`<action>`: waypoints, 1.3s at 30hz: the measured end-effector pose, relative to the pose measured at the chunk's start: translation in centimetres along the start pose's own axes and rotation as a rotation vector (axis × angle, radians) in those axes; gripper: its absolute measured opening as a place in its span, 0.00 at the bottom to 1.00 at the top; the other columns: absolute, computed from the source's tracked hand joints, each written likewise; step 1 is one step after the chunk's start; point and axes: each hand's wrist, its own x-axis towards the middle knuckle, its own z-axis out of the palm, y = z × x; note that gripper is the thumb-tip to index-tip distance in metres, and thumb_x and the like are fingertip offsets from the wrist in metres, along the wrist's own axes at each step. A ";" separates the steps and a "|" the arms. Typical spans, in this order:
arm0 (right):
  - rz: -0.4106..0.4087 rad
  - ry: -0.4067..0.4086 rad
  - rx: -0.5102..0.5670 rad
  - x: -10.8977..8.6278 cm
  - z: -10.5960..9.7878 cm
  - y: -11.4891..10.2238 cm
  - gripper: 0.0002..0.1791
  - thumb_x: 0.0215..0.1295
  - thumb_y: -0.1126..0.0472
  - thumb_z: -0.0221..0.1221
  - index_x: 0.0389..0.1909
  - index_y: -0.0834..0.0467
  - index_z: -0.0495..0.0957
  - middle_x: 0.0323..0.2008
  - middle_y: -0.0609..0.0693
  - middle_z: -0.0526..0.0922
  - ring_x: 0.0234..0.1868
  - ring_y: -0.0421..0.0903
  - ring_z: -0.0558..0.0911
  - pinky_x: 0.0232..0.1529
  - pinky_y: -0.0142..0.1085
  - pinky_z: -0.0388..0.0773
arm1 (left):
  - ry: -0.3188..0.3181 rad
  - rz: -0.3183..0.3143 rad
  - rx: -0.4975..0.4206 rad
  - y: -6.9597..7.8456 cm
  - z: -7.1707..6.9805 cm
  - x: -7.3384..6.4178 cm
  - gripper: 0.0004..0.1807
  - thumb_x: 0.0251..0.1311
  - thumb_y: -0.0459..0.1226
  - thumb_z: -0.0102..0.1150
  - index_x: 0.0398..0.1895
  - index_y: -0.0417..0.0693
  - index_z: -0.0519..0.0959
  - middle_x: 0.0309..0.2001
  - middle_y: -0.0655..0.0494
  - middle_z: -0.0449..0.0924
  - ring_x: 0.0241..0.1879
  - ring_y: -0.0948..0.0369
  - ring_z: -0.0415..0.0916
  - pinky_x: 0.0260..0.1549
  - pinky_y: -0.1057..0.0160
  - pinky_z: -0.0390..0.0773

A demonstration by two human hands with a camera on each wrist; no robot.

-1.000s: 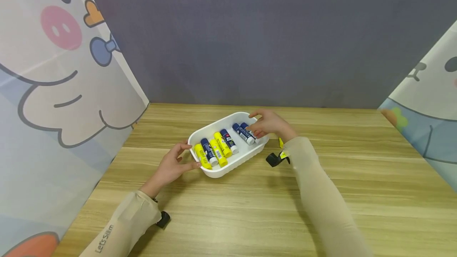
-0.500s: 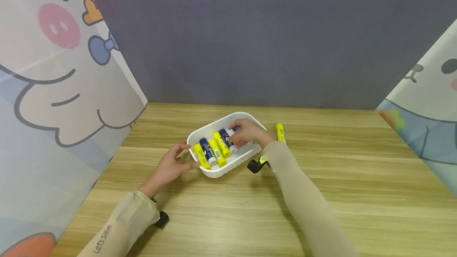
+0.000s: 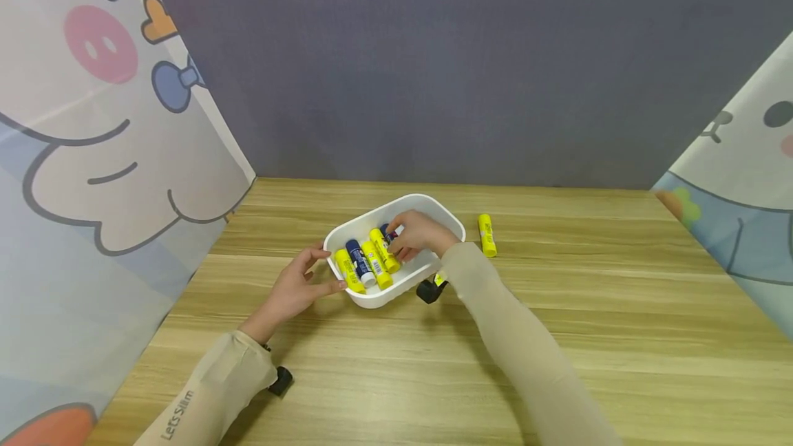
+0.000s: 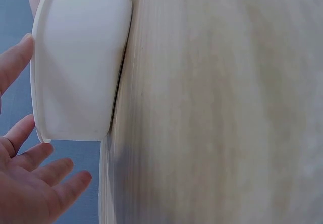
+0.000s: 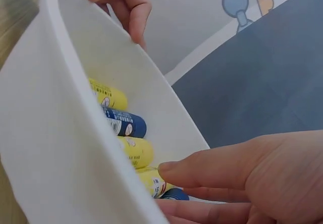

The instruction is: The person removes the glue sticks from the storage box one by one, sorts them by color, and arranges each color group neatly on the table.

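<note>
A white plastic tray (image 3: 409, 206) sits tilted slightly on the table with yellow and navy glue sticks lying side by side at its left end. My left hand (image 3: 297, 288) rests against that end, thumb and index finger touching the rim near both corners. In the left wrist view its other fingers (image 4: 53, 172) are stretched and relaxed. My right hand (image 3: 421, 234) reaches inside, its fingertips beside a navy glue stick (image 3: 387, 231) and a yellow one (image 3: 384, 250). In the right wrist view, thumb and fingers stand apart around a navy stick (image 5: 174, 194); contact is unclear.
One yellow glue stick (image 3: 487, 235) lies on the wooden table (image 3: 588, 294) right of the tray. A dark panel (image 3: 434, 88) stands behind, with cartoon-printed panels (image 3: 93, 122) at either side. Black pieces (image 3: 281, 381) hang at the wrists.
My right hand has moved left within the tray, uncovering the yellow stick on the table. Two navy sticks at the tray's right are now out of sight, perhaps behind the hand. The left hand stays put.
</note>
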 end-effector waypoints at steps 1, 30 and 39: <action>0.009 -0.011 -0.012 0.1 0.0 0.0 0.28 0.61 0.68 0.66 0.62 0.66 0.73 0.32 0.58 0.87 0.30 0.49 0.88 0.33 0.38 0.86 | 0.000 0.000 0.001 0.0 0.0 0.0 0.33 0.54 0.37 0.74 0.59 0.34 0.68 0.73 0.32 0.55 0.72 0.35 0.53 0.64 0.33 0.59; 0.071 -0.135 0.178 0.4 0.9 1.0 0.38 0.57 0.72 0.69 0.68 0.62 0.63 0.46 0.60 0.74 0.27 0.45 0.77 0.37 0.39 0.85 | -0.006 -0.023 0.008 0.2 0.0 -0.1 0.34 0.55 0.39 0.73 0.59 0.35 0.67 0.73 0.33 0.56 0.71 0.35 0.53 0.64 0.32 0.59; 0.016 -0.109 0.222 0.2 0.7 1.5 0.36 0.57 0.72 0.68 0.66 0.63 0.67 0.47 0.61 0.77 0.28 0.49 0.83 0.36 0.41 0.86 | 0.000 -0.006 -0.001 0.0 0.0 0.0 0.33 0.55 0.38 0.73 0.59 0.35 0.67 0.74 0.33 0.55 0.72 0.35 0.52 0.64 0.31 0.58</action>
